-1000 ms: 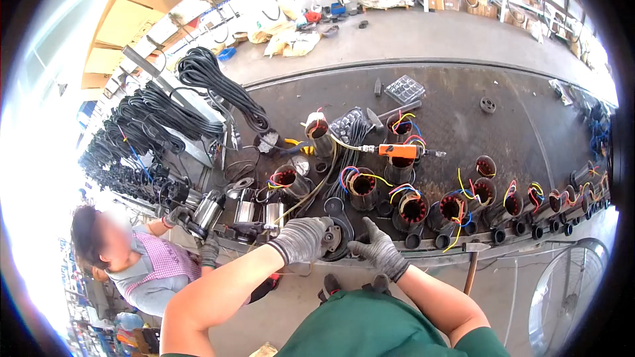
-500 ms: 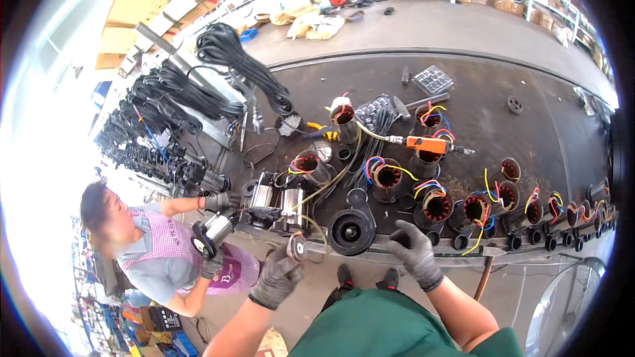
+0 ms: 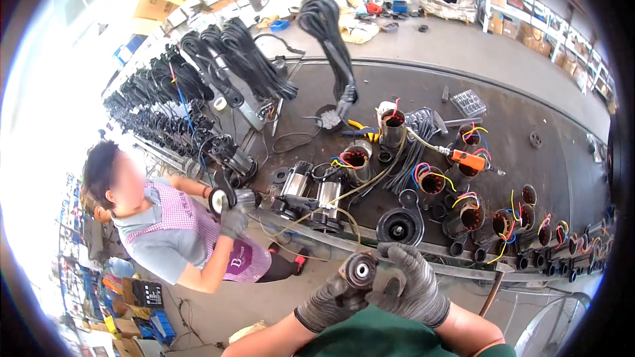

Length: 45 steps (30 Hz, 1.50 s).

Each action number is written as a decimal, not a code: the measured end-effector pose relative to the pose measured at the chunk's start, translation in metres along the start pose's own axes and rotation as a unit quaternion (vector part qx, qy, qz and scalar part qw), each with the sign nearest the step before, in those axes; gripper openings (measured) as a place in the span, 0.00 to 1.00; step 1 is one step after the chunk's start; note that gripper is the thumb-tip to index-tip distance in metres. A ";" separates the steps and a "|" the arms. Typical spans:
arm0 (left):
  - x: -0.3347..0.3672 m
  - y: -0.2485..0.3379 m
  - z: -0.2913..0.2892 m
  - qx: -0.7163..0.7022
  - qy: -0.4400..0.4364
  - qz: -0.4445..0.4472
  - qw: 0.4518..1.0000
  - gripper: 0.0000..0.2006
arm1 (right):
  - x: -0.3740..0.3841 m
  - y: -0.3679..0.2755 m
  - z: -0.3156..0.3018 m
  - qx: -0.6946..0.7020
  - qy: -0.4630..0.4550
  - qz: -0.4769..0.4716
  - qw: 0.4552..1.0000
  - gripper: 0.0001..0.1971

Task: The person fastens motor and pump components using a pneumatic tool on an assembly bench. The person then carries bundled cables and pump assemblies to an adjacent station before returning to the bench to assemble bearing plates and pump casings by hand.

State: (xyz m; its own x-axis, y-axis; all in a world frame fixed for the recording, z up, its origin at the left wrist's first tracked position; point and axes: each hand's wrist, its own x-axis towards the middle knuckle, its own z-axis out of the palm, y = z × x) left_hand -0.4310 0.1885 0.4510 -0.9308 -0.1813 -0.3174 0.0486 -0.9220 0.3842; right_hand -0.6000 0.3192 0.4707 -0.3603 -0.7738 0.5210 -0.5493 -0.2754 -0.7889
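Note:
My gloved left hand (image 3: 328, 304) is closed around a round dark motor end cap (image 3: 361, 268) with a pale metal ring at its centre. Close beside it on the right, my gloved right hand (image 3: 415, 285) is half curled, its fingers reaching toward the cap and its thumb apart from them; nothing plainly shows in its grip. Whether its fingertips touch the cap I cannot tell. Just beyond my hands, a black round housing (image 3: 399, 227) lies at the bench's near edge.
A co-worker (image 3: 173, 231) at left holds a motor part in gloved hands. Motor stators (image 3: 471, 215) with coloured wires line the bench's right side. An orange power tool (image 3: 468, 160) lies among them. Black cable bundles (image 3: 329, 39) hang at left; a hammer handle (image 3: 491, 294) juts over the near edge.
My left hand has brought the end cap rightward, and my right hand has come down beside it. The view has shifted left. The co-worker's hands have come together at the motor part.

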 end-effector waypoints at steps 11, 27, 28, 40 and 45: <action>-0.049 0.023 -0.015 -0.004 -0.054 -0.010 0.998 0.52 | 0.004 -0.033 0.064 0.054 -0.011 -0.005 0.998 0.51; -0.083 0.040 -0.054 0.145 -0.048 -0.046 0.987 0.54 | -0.013 -0.051 0.105 0.193 -0.027 -0.015 0.981 0.58; -0.082 0.040 -0.058 0.098 -0.068 -0.057 0.991 0.53 | -0.014 -0.050 0.106 0.196 -0.023 -0.017 0.980 0.57; -0.087 0.056 -0.068 0.116 -0.031 -0.012 0.993 0.32 | -0.010 -0.055 0.109 0.072 0.041 -0.024 0.996 0.48; -0.092 0.065 -0.074 0.095 -0.043 -0.001 0.995 0.23 | -0.020 -0.052 0.105 0.067 0.015 0.004 0.998 0.47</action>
State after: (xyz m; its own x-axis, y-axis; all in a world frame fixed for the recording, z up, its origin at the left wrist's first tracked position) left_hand -0.3157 0.1203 0.4411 -0.9589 -0.1417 -0.2459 -0.0152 -0.8396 0.5431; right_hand -0.4853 0.2888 0.4671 -0.3882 -0.7586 0.5233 -0.4410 -0.3457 -0.8283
